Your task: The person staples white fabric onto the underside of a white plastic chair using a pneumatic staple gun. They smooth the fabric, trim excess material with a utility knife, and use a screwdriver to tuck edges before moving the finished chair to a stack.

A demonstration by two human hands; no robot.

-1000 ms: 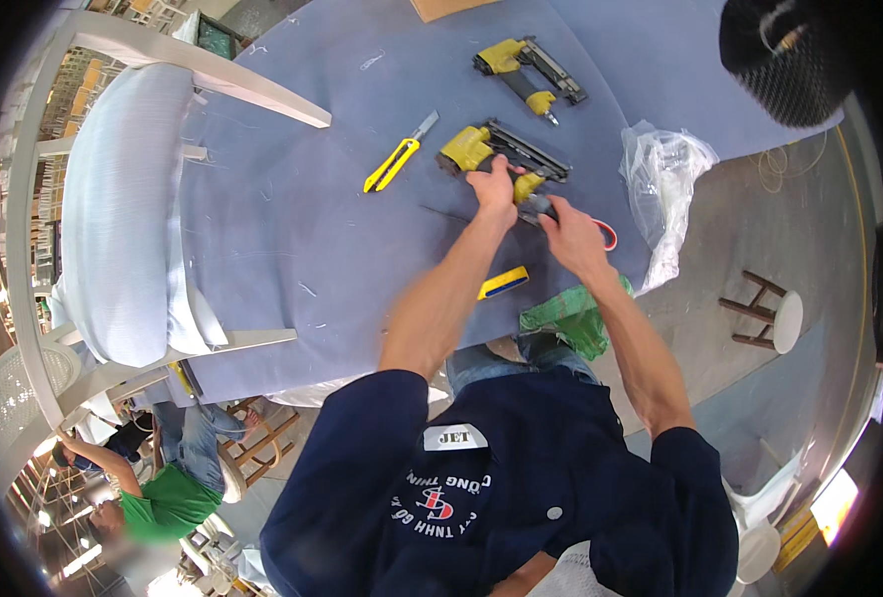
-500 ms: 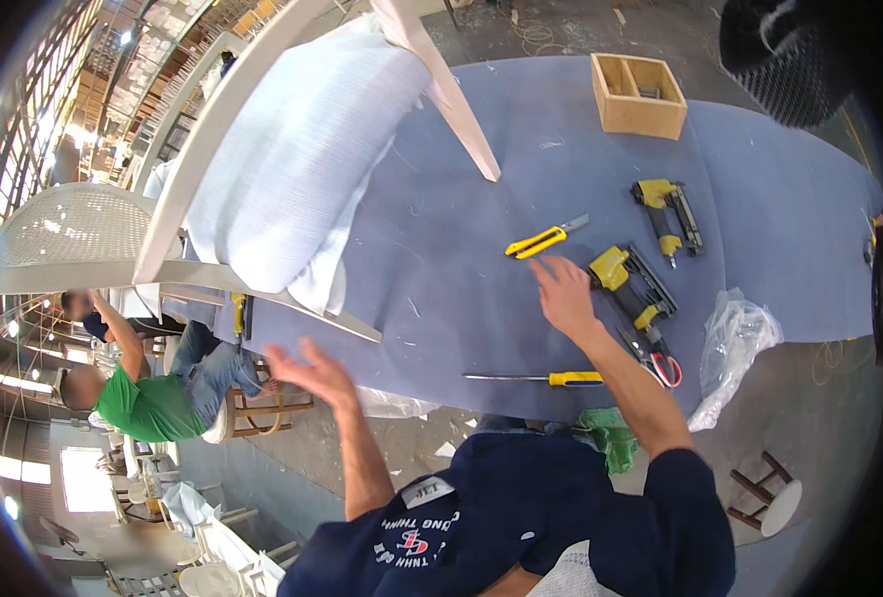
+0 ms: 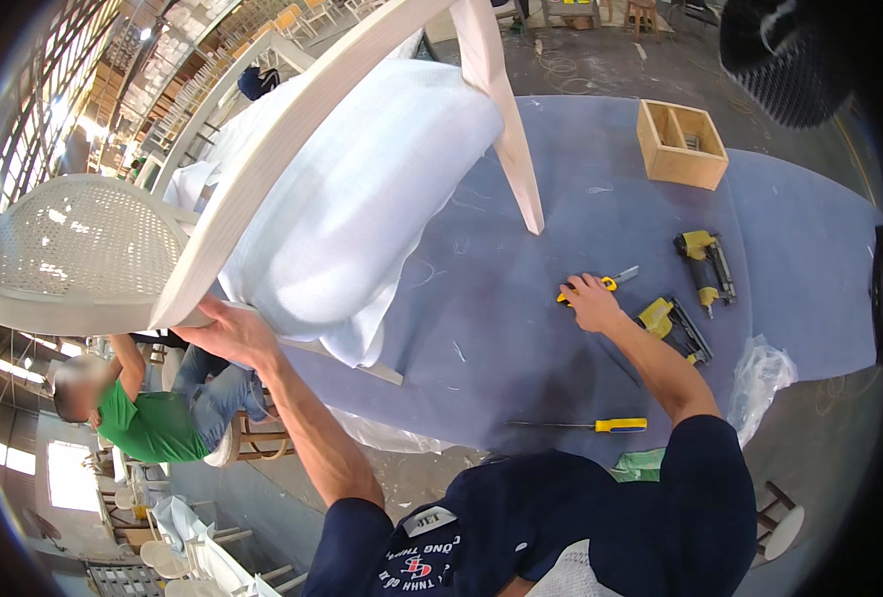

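A pale wooden chair [image 3: 252, 164] with a woven cane back [image 3: 78, 244] lies tipped over on the table at the left. White fabric [image 3: 352, 199] is wrapped over its seat, with loose edges hanging. My left hand [image 3: 227, 333] grips the chair's frame where the back meets a leg; some of its fingers are hidden behind the wood. At the middle right, my right hand [image 3: 593, 303] is closed over the handle of a yellow utility knife [image 3: 610, 284], whose blade points up and to the right. The knife still lies at the tabletop.
Two yellow-and-black staple guns [image 3: 672, 328] [image 3: 705, 269] lie right of my right hand. A yellow-handled screwdriver [image 3: 621, 425] is near the table's front edge. A divided wooden box [image 3: 682, 144] stands at the back, clear plastic [image 3: 763, 383] at the right. A person in green [image 3: 153, 418] sits at the left.
My left hand has moved left and taken hold of the chair frame. My right hand has closed over the utility knife. The whole view has shifted slightly.
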